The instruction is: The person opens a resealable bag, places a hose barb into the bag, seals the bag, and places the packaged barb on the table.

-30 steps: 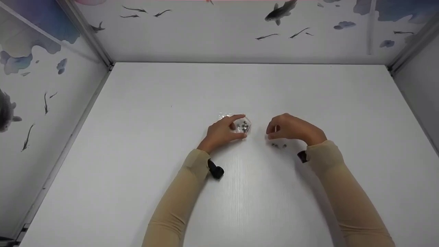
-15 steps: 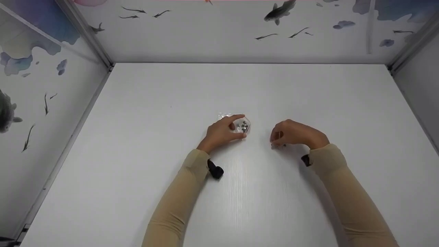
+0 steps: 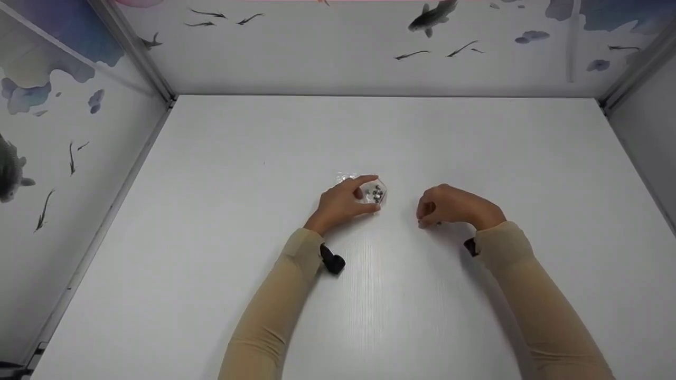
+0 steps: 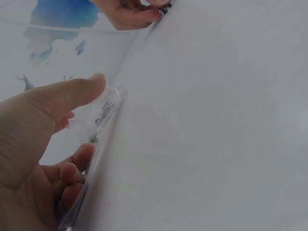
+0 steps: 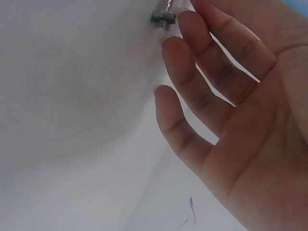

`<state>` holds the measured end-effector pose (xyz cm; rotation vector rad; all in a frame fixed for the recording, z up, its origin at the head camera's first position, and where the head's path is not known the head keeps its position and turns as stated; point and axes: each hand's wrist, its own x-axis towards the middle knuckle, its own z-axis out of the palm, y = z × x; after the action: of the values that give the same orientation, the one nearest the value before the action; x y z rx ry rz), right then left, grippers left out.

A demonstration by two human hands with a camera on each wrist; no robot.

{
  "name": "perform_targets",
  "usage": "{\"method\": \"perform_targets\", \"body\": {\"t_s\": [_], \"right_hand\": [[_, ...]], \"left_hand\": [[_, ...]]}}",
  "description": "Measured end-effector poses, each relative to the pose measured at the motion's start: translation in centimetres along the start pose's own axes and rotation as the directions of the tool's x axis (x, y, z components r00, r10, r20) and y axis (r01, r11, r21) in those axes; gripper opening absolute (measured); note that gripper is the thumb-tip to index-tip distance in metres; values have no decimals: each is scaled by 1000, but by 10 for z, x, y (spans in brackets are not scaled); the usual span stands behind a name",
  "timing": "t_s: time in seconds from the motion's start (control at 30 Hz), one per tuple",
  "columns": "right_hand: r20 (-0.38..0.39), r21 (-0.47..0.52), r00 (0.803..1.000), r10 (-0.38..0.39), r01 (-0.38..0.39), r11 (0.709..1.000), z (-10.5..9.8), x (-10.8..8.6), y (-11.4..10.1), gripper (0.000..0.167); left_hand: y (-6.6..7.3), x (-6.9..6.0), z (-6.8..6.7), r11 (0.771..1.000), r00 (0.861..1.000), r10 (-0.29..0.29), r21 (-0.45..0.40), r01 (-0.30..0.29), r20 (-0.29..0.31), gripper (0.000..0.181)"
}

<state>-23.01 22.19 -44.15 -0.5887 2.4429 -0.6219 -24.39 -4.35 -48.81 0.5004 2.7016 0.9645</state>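
Packet point(image 4: 114, 92), 1, clear plastic, was at the white table point(image 3: 253, 221), either resting on the surface or just over it; the views did not settle which. Contents: a small cluster of shiny metal pieces point(image 3: 376, 195), count unclear, gathered inside it.

Left hand point(image 3: 340, 203), 1, held the packet from its left side, thumb along the near edge and index finger along the far edge, with a wide gap between these 2 digits. The other fingers curled in at the packet's side.

Right hand point(image 3: 455, 205), 1, was to the right of the packet and apart from it, arched palm-down, its fingers bent and its thumb and index fingertips close together, narrow, at the table. Whether those 2 tips gripped anything could not be told.

Loose metal hardware point(image 5: 163, 19), small, blurred, exact number hidden, was at the right hand's fingertips, to the right of the packet and slightly nearer the wearer.

Sleeves, tan, 2: left sleeve point(image 3: 261, 316) and right sleeve point(image 3: 544, 301), both nearer the wearer than the packet.

Wrist device point(image 3: 332, 262), black, 1, showed at the left cuff, nearer than the packet.

Back panel point(image 3: 317, 63), white, printed with dark fish point(image 3: 434, 19), stood well beyond the packet.
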Motion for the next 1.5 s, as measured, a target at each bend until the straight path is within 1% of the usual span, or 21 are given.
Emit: {"method": "perform_targets", "body": {"t_s": [0.2, 0.4, 0.57, 0.73, 0.77, 0.93, 1.0, 1.17, 1.27, 1.5], "right_hand": [[1, -5, 1000, 6, -5, 1000, -2, 0, -1, 5], [-1, -12, 1000, 10, -10, 1000, -1, 2, 0, 5], [-10, -27, 1000, 26, -26, 999, 0, 3, -1, 8], [-13, 6, 999, 41, -41, 999, 0, 7, -2, 9], [-21, 9, 999, 36, -36, 999, 0, 8, -2, 9], [-91, 0, 995, -45, 45, 999, -3, 13, -4, 10], [-122, -13, 988, -93, 92, 996, -4, 15, -6, 11], [-179, -16, 967, -179, 179, 984, -6, 21, -11, 12], [-203, -9, 959, -197, 200, 980, -7, 25, -14, 12], [-236, 12, 952, -193, 202, 979, -7, 34, -24, 14]], "left_hand": [[1, -1, -2, 1000, 1000, -3, -18, 3, -1, 68], [2, -1, -1, 1000, 1000, 0, -7, 0, -3, 68], [2, -1, -1, 1000, 1000, -8, -9, 8, -6, 68], [3, -1, -1, 1000, 1000, -10, -6, 10, -10, 68], [3, -1, -1, 1000, 1000, -10, -6, 10, -10, 68], [3, -1, -1, 1000, 1000, -8, -9, 8, -10, 68], [2, 0, -1, 1000, 1000, -6, -6, 6, -10, 68], [0, 1, -1, 1000, 1000, -5, 3, 5, -3, 68], [0, 1, 0, 1000, 1000, -3, 2, 3, -5, 68], [0, 1, 0, 1000, 1000, -2, 3, 2, -8, 68]]}}
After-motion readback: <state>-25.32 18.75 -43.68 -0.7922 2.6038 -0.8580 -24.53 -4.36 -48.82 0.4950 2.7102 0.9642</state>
